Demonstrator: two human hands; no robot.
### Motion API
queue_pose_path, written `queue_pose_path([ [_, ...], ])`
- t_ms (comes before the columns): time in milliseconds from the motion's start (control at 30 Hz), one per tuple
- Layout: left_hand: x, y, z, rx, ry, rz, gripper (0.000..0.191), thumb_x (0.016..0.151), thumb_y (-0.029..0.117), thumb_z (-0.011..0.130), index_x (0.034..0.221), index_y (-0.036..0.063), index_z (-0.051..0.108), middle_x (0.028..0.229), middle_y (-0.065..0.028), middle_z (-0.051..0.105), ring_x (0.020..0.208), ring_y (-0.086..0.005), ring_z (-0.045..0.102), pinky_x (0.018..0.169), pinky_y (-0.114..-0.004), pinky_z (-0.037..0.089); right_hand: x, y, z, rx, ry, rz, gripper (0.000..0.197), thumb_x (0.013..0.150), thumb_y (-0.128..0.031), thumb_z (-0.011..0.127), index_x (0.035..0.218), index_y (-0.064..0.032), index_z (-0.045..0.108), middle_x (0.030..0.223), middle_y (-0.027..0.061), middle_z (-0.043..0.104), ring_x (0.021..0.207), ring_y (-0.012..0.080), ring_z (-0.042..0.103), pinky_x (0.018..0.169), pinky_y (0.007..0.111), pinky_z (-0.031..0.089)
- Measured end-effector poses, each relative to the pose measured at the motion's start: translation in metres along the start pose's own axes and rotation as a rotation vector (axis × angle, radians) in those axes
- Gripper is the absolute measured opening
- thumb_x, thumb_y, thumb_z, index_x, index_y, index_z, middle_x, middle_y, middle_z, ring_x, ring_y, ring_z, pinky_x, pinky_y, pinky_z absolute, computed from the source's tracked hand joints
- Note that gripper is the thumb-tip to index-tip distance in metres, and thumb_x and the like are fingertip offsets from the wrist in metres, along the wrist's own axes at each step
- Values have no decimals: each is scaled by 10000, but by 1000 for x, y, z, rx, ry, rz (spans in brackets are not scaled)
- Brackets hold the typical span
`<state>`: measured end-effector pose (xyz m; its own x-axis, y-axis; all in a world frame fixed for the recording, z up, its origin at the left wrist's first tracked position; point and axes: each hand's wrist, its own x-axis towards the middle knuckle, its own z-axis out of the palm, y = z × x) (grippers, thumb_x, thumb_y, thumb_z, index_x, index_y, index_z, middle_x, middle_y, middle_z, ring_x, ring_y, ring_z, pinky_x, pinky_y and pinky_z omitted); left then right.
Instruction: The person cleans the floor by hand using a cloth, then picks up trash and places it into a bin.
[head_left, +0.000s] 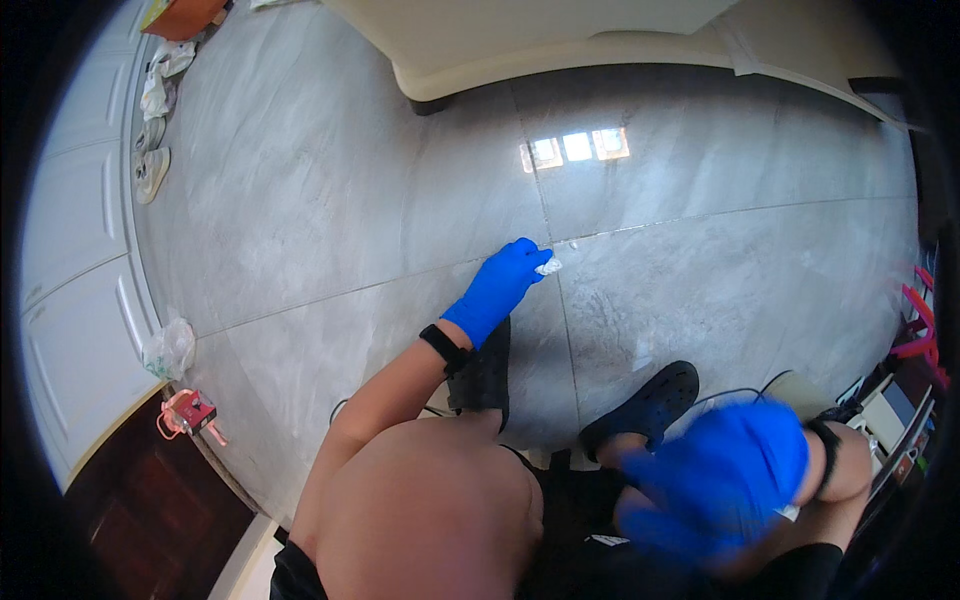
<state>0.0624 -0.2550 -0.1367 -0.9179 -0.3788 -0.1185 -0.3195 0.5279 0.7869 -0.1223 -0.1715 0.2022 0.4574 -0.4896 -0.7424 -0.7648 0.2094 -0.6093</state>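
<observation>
My left hand (501, 289), in a blue glove, reaches down to the grey tiled floor (315, 202). Its fingers are shut on a small white crumpled wad (550, 266), held low beside a crossing of the grout lines (553, 241). A tiny pale bit (574, 245) lies on the tile just past the wad. My right hand (720, 480), also gloved in blue, is blurred by motion near my right knee. Whether it holds anything cannot be made out. Below it, my black clog (645, 405) rests on the floor.
A cream-coloured piece of furniture (525, 45) on a dark foot stands ahead. White panelled doors (75, 210) line the left, with shoes (153, 174), a plastic bag (170, 349) and a red box (189, 412) along them. Pink plastic (919, 330) and cluttered items stand at right.
</observation>
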Motion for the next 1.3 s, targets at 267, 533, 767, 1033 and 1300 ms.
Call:
queue_pose_path([
  [267,-9,-2,-4,22,10,-47,292,771,128,668,1060,120,626,913,-92,556,820,-271,580,712,-338,474,-62,-57,35,-224,813,14,349,673,-319,601,941,-97,624,931,93,641,784,252,595,679,362,456],
  [533,-11,1,-12,3,-44,-134,299,774,137,670,1069,121,625,950,-97,554,827,-282,575,725,-340,469,-64,-56,30,-125,832,64,334,667,-272,580,930,-70,617,948,69,640,734,244,539,728,392,420],
  [767,-3,12,-11,12,-33,-120,281,768,116,660,1048,103,631,902,-103,564,838,-289,571,727,-346,475,-42,-93,57,770,1373,585,331,684,-266,567,938,-59,614,975,74,626,770,230,531,757,387,430],
  [1033,-4,9,-10,12,-10,-72,272,762,52,649,1031,88,627,907,-109,567,805,-288,583,685,-342,485,-75,-48,53,-339,869,295,429,654,-320,619,1008,-76,622,978,61,604,861,241,535,755,394,445],
  [1300,-10,7,-14,70,6,-45,271,776,90,646,1045,69,620,945,-122,573,881,-298,568,766,-340,466,-58,-44,30,-50,458,299,351,672,-263,612,973,-84,627,915,76,600,842,248,546,721,393,455],
])
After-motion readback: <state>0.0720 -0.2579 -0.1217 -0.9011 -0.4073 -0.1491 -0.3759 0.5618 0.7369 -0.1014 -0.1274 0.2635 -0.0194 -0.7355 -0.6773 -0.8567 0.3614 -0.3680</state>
